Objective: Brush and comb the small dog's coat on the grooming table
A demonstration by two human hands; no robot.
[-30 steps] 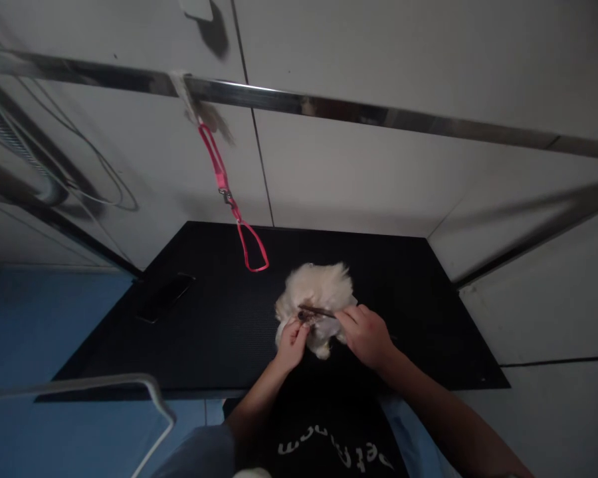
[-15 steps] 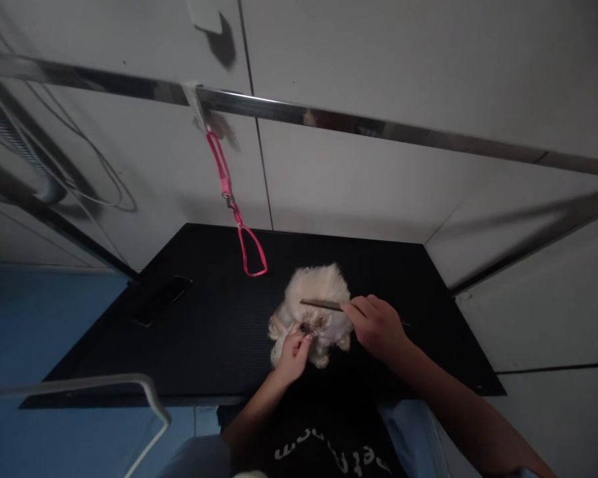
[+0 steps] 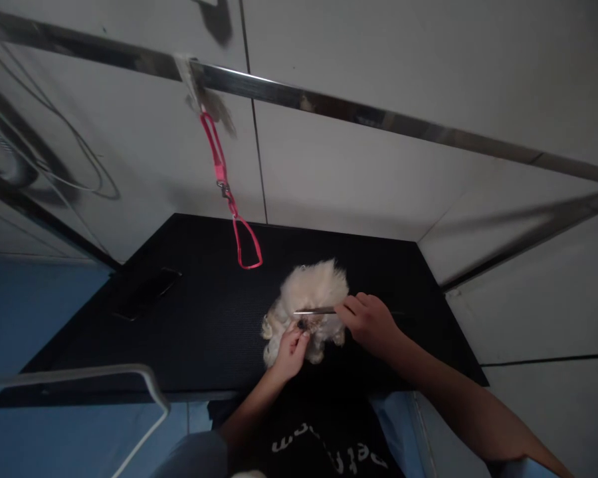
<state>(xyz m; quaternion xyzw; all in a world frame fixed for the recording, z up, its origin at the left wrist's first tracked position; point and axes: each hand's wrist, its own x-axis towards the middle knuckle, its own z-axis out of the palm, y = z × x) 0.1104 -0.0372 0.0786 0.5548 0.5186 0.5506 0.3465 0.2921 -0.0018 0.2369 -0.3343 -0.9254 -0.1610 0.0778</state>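
Note:
A small, fluffy cream-coloured dog (image 3: 311,284) is on the black table, its dark nose facing me. My left hand (image 3: 291,352) is closed at the dog's muzzle, thumb and fingers pinching just below the nose. From the right, my right hand (image 3: 373,323) grips one end of a slim metal comb (image 3: 313,311). The comb lies level across the top of the dog's face, touching or just above the fur; I cannot tell which. Its teeth are too small to make out.
A pink loop leash (image 3: 220,171) hangs from a metal bar (image 3: 279,95) over the black table (image 3: 219,325). Towards the left of the tabletop lies a dark flat phone-like object (image 3: 148,293). A pale bent rod (image 3: 149,382) crosses the lower left.
The comb has come down slightly towards the dog's eyes and now appears edge-on. My left hand keeps its hold at the muzzle. The whole view has shifted a little.

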